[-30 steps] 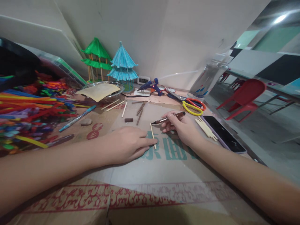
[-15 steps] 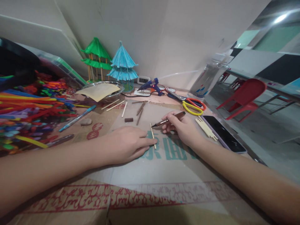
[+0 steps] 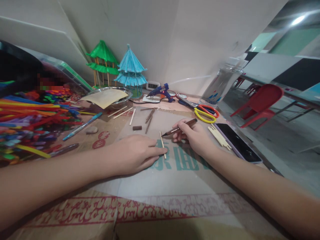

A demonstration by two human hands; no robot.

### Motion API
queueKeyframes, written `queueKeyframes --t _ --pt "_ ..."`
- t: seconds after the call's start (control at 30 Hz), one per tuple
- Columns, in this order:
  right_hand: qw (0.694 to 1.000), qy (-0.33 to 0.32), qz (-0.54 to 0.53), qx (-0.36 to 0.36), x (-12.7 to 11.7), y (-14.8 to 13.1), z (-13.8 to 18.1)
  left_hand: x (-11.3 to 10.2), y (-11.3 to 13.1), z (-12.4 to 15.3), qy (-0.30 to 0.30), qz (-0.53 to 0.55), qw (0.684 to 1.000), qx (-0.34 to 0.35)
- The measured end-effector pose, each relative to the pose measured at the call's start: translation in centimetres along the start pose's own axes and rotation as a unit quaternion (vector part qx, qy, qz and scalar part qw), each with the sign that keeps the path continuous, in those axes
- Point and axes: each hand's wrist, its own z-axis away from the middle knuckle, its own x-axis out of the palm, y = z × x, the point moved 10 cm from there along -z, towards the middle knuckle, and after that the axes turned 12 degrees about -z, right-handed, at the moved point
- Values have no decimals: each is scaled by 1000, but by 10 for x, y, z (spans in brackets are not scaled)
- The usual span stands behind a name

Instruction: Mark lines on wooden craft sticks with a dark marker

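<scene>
A thin pale wooden stick (image 3: 162, 141) lies on the cardboard sheet (image 3: 185, 180) in front of me. My left hand (image 3: 136, 154) rests flat on the cardboard, and its fingertips pin the near end of the stick. My right hand (image 3: 193, 135) is closed round a brown marker pen (image 3: 179, 127). The pen's tip touches the far part of the stick. A brown pen cap (image 3: 137, 127) lies a little to the left, near several brown-coloured sticks (image 3: 150, 118).
Heaped coloured pipe cleaners (image 3: 30, 113) fill the left. At the back stand green (image 3: 102, 61) and blue (image 3: 131, 68) pagoda models, a glass bowl (image 3: 110, 96) and a glue gun (image 3: 160, 90). Scissors (image 3: 205, 112), pale sticks (image 3: 220, 136) and a phone (image 3: 237, 143) lie at the right.
The pen tip has crept slightly along the stick; my left hand has stayed put on it.
</scene>
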Motion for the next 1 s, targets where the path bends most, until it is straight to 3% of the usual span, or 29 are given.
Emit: queueKeyframes --t 0.43,0.63,1.0 --pt "999 -33 35 11 8 -1 5 0 -1 1 -2 8 1000 -7" --pt "1000 6 7 20 2 0 4 -1 -1 0 -1 6 1000 -5" --pt "998 -31 44 26 9 -1 7 -1 -1 0 -2 13 1000 -3"
